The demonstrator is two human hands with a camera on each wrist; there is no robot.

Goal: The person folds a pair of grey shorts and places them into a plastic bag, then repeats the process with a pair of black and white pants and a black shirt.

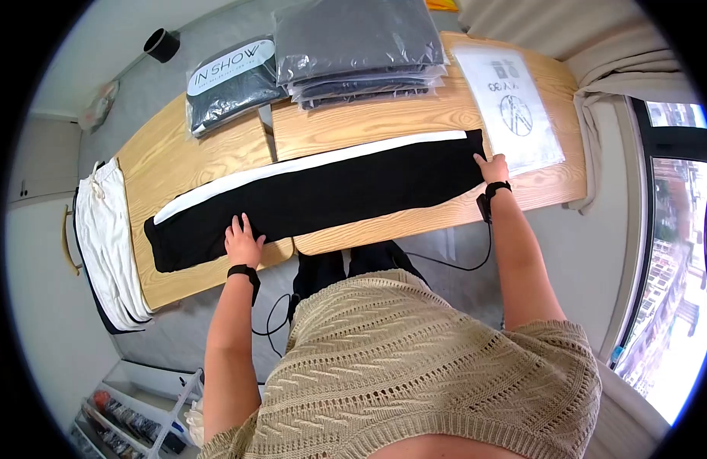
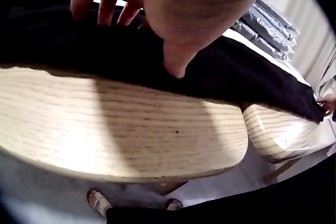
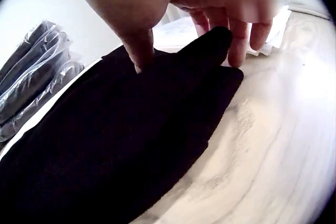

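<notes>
Long black trousers with a white side stripe lie folded lengthwise across the wooden table. My left hand rests on their near edge towards the left end, fingers spread on the cloth. In the left wrist view, the left thumb lies along that same edge. At the right end, my right hand holds the corner of the cloth. The right wrist view shows its thumb on top of the black fabric and its fingers at the end, partly hidden behind a raised fold.
Grey garments in clear bags are stacked at the back, beside an "IN SHOW" package. Flat printed plastic bags lie at the right. White drawstring trousers hang over the left table edge. A gap splits the tabletop.
</notes>
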